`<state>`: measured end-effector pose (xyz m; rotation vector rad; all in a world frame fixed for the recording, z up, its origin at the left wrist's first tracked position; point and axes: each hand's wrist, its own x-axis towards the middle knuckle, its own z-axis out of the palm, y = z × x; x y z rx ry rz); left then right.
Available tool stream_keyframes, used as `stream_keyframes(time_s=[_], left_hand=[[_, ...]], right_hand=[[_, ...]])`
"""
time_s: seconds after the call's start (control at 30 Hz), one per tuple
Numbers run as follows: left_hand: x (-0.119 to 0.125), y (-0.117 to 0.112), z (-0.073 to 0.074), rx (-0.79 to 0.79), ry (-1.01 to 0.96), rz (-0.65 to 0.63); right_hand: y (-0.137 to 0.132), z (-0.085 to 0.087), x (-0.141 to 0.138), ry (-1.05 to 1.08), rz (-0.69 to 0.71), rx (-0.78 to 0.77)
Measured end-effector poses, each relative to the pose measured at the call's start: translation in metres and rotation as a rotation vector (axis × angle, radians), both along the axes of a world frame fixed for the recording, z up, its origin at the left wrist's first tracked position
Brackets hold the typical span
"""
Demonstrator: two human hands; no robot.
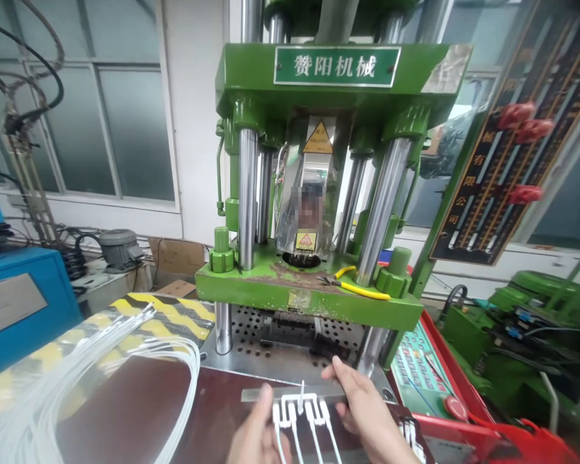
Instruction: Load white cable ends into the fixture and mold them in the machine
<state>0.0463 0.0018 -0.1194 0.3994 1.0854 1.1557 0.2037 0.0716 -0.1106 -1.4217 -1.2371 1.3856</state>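
Observation:
My left hand (254, 433) and my right hand (365, 409) together hold a white moulded runner (300, 407) joining several white cable plugs, whose thin white cables hang down from it. The left fingers pinch its left end. The right fingers close on its right end. The piece sits just in front of the perforated steel bed (290, 341) of a green vertical moulding press (319, 193). Both wrists leave the picture at the bottom edge.
A bundle of white cables (91, 367) lies on the brown table at the left, over yellow-black hazard tape (174, 312). Yellow-handled pliers (355, 283) rest on the press platen. A control panel (418, 370) with a red button sits at the right, a blue machine (19, 303) at the far left.

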Motion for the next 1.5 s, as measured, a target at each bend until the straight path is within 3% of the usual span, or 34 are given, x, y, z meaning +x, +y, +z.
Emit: stream_keyframes(time_s=[0.1,0.17,0.23,0.3,0.43,0.83,1.03,1.17,1.33,1.5], left_hand=[[-0.009,0.002,0.014,0.055,0.103,0.204],[-0.011,0.003,0.021,0.150,0.191,0.267],[-0.009,0.003,0.023,0.226,0.243,0.234],[-0.008,0.004,0.020,0.258,0.294,0.191],[-0.006,0.008,0.012,0.260,0.324,0.181],[-0.006,0.009,0.005,0.230,0.387,0.146],[-0.006,0.009,0.004,0.197,0.379,0.127],[-0.006,0.011,0.001,0.210,0.387,0.135],[-0.007,0.012,-0.002,0.224,0.404,0.045],[-0.005,0.009,-0.002,0.274,0.418,0.071]], right_hand=[[-0.026,0.004,-0.001,-0.049,0.105,0.024],[-0.036,0.013,0.002,-0.178,0.183,0.225],[-0.043,0.025,0.007,-0.332,0.255,0.488],[-0.048,0.035,0.013,-0.475,0.361,0.642],[-0.053,0.037,0.018,-0.686,0.552,0.650],[-0.046,0.014,0.007,-0.905,0.557,0.668],[-0.044,0.022,0.015,-0.799,0.459,0.594],[-0.047,0.028,0.018,-0.782,0.465,0.540],[-0.052,0.023,0.005,-0.787,0.463,0.761],[-0.054,0.010,-0.015,-0.862,0.449,0.913]])
